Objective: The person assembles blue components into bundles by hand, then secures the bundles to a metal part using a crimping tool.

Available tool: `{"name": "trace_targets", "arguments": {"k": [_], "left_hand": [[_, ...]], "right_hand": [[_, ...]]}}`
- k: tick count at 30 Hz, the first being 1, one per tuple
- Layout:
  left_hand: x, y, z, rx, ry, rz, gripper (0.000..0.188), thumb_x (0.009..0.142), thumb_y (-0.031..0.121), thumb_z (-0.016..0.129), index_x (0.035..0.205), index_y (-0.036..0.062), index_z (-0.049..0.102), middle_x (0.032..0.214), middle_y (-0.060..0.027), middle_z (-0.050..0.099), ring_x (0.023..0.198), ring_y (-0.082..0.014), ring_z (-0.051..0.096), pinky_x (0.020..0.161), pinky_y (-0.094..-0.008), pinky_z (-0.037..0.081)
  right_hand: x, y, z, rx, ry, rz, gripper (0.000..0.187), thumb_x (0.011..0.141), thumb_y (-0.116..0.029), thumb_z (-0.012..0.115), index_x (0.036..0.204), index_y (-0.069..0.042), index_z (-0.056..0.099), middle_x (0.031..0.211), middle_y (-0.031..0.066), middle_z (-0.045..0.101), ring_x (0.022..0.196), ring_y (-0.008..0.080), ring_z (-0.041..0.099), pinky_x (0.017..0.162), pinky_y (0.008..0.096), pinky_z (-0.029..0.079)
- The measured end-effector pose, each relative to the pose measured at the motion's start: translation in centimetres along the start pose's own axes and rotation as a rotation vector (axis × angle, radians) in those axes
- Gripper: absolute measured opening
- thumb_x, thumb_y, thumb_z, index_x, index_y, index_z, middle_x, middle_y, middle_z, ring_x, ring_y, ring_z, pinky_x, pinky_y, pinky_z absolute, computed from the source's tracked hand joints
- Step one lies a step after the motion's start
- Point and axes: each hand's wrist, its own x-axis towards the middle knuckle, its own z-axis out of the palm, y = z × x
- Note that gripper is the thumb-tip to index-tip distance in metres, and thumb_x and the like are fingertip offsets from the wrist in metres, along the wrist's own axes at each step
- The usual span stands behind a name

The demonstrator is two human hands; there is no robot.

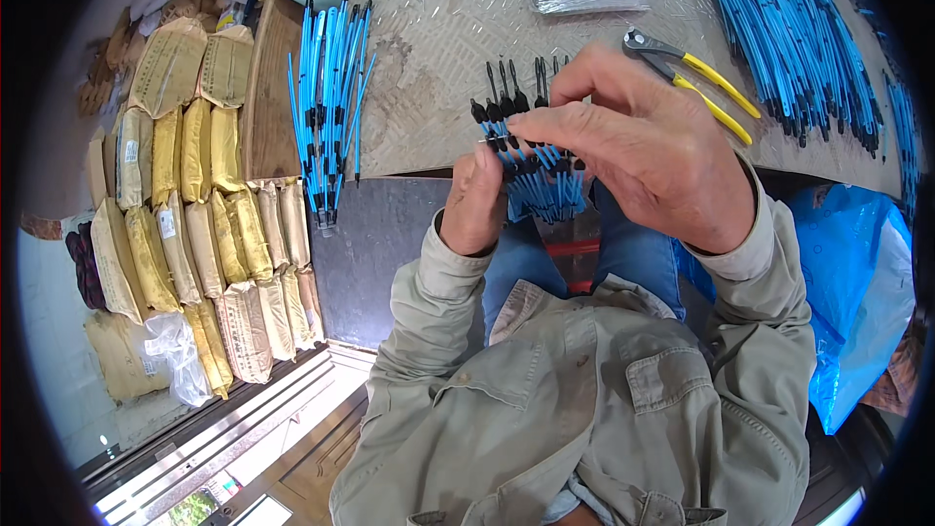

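Pinch from above by right hand (662,151), wrist turned inward, on bundle of blue rods (545,197); grip at left side by left hand (474,203), thumb up. Black tips (518,97) away from body, long axis front to back, at near edge of table (419,102). At left, stacked brown and yellow packets (196,136), contents hidden.

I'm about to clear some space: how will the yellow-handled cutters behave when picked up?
The cutters will probably feel heavy for their size, as the dark head looks like metal. Their spread handles may swing about the pivot. Lying flat on the table, they seem unlikely to roll.
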Motion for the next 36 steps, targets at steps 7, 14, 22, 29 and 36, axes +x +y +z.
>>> {"name": "trace_targets", "arguments": {"k": [7, 14, 22, 29, 36], "left_hand": [[0.2, 0.8, 0.7, 0.176, 0.040, 0.059, 0.059, 0.096, 0.049, 0.031, 0.103, -0.0032, 0.058, 0.094, -0.0095, 0.063, 0.082, -0.0135, 0.060, 0.075, -0.0270, 0.048], [0.1, -0.2, 0.5, 0.169, 0.106, 0.091, 0.072, 0.093, 0.058, 0.026, 0.104, -0.0055, 0.059, 0.091, -0.0086, 0.064, 0.080, -0.0133, 0.060, 0.073, -0.0253, 0.047], [0.1, 0.2, 1.6, 0.029, 0.164, 0.096, 0.064, 0.095, 0.053, 0.029, 0.087, -0.0020, 0.061, 0.076, -0.0044, 0.062, 0.067, -0.0096, 0.055, 0.061, -0.0236, 0.044], [0.0, -1.6, -1.0, 0.213, 0.064, 0.221, 0.046, 0.095, 0.038, 0.044, 0.061, 0.0070, 0.040, 0.061, 0.0048, 0.042, 0.054, -0.0046, 0.030, 0.048, -0.0255, 0.023], [0.1, -1.1, -0.6, 0.227, 0.030, 0.164, 0.040, 0.094, 0.037, 0.047, 0.073, 0.0037, 0.055, 0.071, 0.0014, 0.055, 0.062, -0.0045, 0.045, 0.054, -0.0228, 0.036]], "right_hand": [[-0.2, -0.6, 1.3, 0.060, 0.017, 0.072, 0.046, 0.067, 0.012, 0.057, 0.109, -0.004, 0.062, 0.082, 0.0094, 0.049, 0.068, 0.0220, 0.052, 0.056, 0.0274, 0.042], [-0.6, -1.3, 1.3, 0.009, 0.073, 0.127, 0.049, 0.067, 0.010, 0.054, 0.112, -0.007, 0.062, 0.080, 0.0081, 0.045, 0.066, 0.0215, 0.049, 0.055, 0.0271, 0.040], [-0.2, -1.6, 0.3, -0.116, -0.004, 0.133, 0.050, 0.067, 0.009, 0.053, 0.111, -0.012, 0.063, 0.081, 0.0078, 0.045, 0.066, 0.0210, 0.049, 0.054, 0.0281, 0.040], [0.0, -1.4, 0.0, -0.111, -0.048, 0.124, 0.049, 0.067, 0.008, 0.052, 0.111, -0.010, 0.063, 0.081, 0.0082, 0.045, 0.067, 0.0213, 0.050, 0.055, 0.0285, 0.041], [-0.4, -0.9, 0.6, 0.031, 0.019, 0.099, 0.045, 0.067, 0.009, 0.057, 0.110, -0.005, 0.061, 0.085, 0.0096, 0.048, 0.071, 0.0228, 0.051, 0.058, 0.0292, 0.042]]}}
